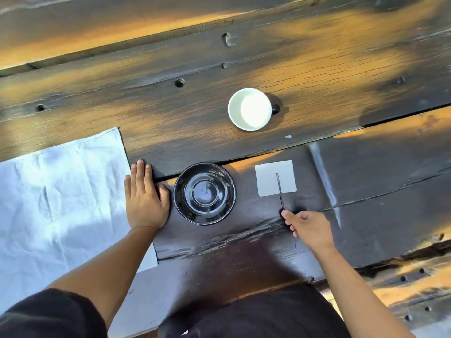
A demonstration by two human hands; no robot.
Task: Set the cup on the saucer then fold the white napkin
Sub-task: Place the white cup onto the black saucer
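A black saucer (204, 193) lies on the dark wooden table near the front middle. The cup (250, 109), white inside with a dark handle on its right, stands upright farther back and to the right, apart from the saucer. A large white napkin (61, 203) lies spread flat at the left. My left hand (144, 196) rests flat, fingers apart, between the napkin's right edge and the saucer. My right hand (307, 225) pinches the near end of a thin dark stick (280, 191), whose far end lies on a small white square of paper (275, 178).
The wooden table (170, 113) has wide planks with gaps, knots and holes. Its near edge runs just in front of my body. A tiny white scrap (288, 137) lies below the cup.
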